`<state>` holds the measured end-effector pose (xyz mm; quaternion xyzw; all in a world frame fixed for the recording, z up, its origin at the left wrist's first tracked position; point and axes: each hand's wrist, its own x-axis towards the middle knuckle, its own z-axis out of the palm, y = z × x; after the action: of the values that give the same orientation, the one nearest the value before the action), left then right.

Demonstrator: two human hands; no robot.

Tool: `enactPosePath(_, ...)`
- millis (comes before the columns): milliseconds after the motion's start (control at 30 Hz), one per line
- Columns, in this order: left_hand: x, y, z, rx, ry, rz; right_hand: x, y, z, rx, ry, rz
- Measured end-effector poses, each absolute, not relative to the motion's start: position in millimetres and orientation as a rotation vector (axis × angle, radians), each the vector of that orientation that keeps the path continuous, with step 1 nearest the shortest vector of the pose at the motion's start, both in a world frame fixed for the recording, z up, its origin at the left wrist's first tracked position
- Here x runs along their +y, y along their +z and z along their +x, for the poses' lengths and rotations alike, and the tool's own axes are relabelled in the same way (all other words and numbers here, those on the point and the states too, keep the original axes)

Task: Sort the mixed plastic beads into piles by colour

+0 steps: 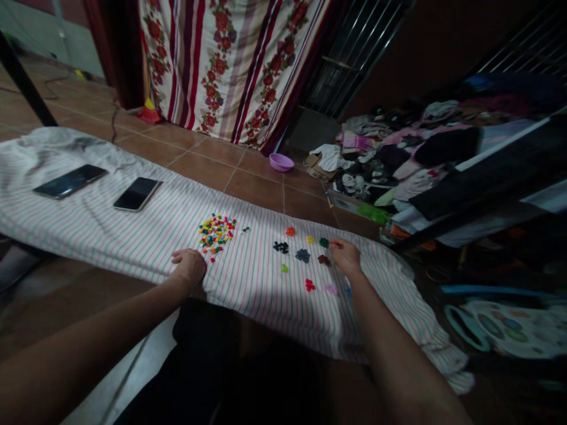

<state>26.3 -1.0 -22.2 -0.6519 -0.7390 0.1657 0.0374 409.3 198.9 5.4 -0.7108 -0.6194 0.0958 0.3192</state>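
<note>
My left hand (pixel 190 265) rests at the near edge of the striped cloth, its fingers loosely bent and nothing visible in them. Just beyond it lies a mixed pile of small coloured beads (pixel 216 231). Over on the right, my right hand (pixel 346 256) has thumb and finger pinched together beside a dark green bead cluster (pixel 324 242); whatever is between the fingertips is too small to make out. Around it sit single-colour groups: orange (pixel 290 231), yellow (pixel 310 239), black (pixel 280 247), grey (pixel 303 255), brown (pixel 323 260), light green (pixel 284 268), red (pixel 309 285), pink (pixel 331 289) and partly hidden blue (pixel 348 291).
A few stray beads (pixel 245 229) lie between the pile and the groups. Two dark-screened devices, a tablet (pixel 71 180) and a phone (pixel 137 193), lie on the striped cloth (pixel 248 277) at left. A purple basin (pixel 282 162) and heaped clothes (pixel 390 147) are beyond.
</note>
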Motion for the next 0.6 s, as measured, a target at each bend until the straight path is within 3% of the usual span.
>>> enactPosePath(167, -1.2, -27.3, 29.0, -2.325, 0.433, -1.963, 167.5, 8.0, 320.0, -1.828, 0.388, -1.590)
enactPosePath(400, -3.7, -21.0, 33.1, -2.353, 0.410, -1.956, 83.5, -30.1, 173.9, -2.178, 0.682, -1.006)
enactPosePath(600, -2.8, -20.4, 34.5, -2.363, 0.401, -1.951, 62.8, -54.2, 145.4, -2.190, 0.627, -1.079)
